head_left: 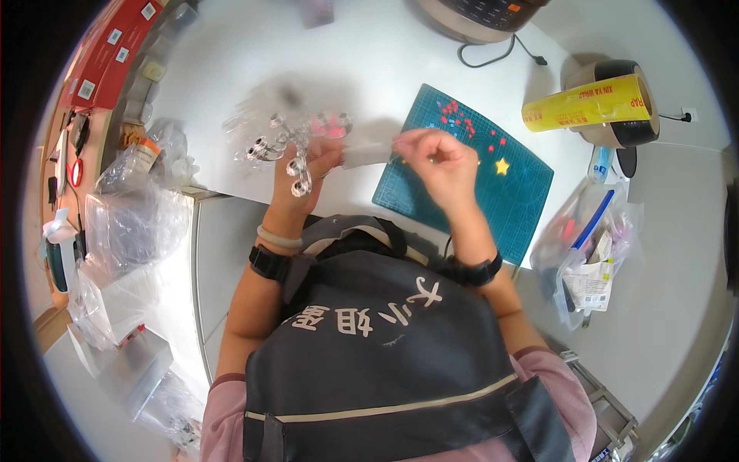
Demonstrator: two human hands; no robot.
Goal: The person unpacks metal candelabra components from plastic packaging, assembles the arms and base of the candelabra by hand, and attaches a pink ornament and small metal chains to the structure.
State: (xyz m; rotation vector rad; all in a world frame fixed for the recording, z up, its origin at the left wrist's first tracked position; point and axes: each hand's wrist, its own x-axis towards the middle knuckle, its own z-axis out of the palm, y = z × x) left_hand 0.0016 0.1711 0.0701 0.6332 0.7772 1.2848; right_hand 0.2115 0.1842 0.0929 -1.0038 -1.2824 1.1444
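Observation:
My left hand point(296, 185) is closed around the lower part of a bunch of shiny clear pieces with dark-and-silver rounded ends point(265, 148). A pinkish-red piece point(332, 125) shows above its fingers. Between my two hands stretches a thin translucent strip point(366, 155), looking like clear film or tape. Its right end is pinched by the fingertips of my right hand point(448, 165), which is over the green cutting mat point(493, 204). Small red pieces point(456, 119) lie scattered on the mat, beside a yellow star point(502, 166). Exactly how the strip meets the bunch is hidden.
A yellow box point(589, 104) rests against a dark-and-beige appliance at the right. Another appliance point(477, 19) with a cord stands at the back of the white table point(369, 69). Plastic bags point(589, 262) hang at the right edge; red boxes point(115, 54) and wrapped goods fill the left.

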